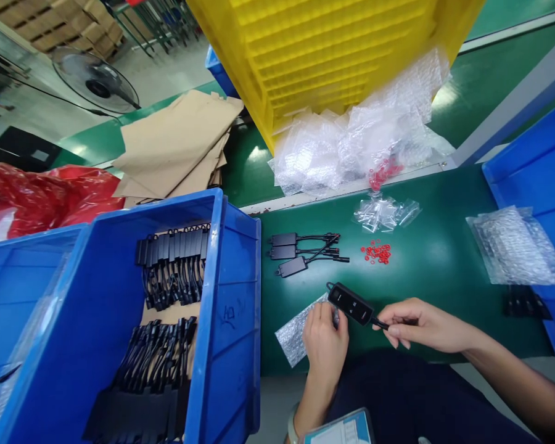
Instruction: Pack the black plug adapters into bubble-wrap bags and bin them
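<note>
In the head view my right hand (411, 325) pinches the short cable of a black module (350, 304) with white markings and a loop at its far end. The module is held tilted above the green table, its loop end near the top of a bubble-wrap bag (293, 336). My left hand (326, 339) has its fingers curled on that bag's upper edge. Beyond my hands, three similar black modules (284, 251) with cables lie on the table. Small red rings (378, 252) are scattered to their right, by a pile of small clear bags (380, 213).
At left stands a blue crate (229, 320) with rows of black cabled modules. A yellow bin (342, 55) tips bubble-wrap bags (314, 151) onto the far side. Packed bubble-wrap bags (518, 245) lie by a blue bin (536, 160) at right. Cardboard sheets (176, 135) lie behind the crate.
</note>
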The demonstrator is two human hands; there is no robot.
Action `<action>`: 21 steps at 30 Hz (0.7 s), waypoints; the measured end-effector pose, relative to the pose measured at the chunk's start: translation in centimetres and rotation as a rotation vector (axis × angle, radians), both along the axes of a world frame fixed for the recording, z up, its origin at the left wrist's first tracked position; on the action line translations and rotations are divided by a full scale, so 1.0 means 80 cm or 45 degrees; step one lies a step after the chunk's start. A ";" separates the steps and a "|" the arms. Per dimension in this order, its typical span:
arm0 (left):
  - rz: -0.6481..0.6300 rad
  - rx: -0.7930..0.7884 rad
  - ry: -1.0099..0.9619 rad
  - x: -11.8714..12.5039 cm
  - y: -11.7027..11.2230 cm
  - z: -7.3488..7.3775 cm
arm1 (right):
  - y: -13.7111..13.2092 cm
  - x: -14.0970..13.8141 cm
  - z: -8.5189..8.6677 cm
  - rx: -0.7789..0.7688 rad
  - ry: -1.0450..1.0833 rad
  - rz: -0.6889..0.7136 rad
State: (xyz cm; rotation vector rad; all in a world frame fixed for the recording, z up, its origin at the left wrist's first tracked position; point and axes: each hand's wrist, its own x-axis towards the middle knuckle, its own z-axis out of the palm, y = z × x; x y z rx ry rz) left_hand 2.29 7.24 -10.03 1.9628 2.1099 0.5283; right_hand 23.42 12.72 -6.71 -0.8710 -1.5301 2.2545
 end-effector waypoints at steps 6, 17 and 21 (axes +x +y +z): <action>0.059 -0.144 -0.055 -0.011 0.009 0.001 | -0.002 0.015 -0.009 0.047 -0.082 0.119; 0.169 -0.401 -0.048 -0.013 0.011 0.010 | 0.005 0.012 -0.016 0.166 -0.169 0.198; 0.106 -0.415 -0.461 -0.027 0.011 0.021 | 0.004 0.010 -0.012 0.225 -0.183 0.208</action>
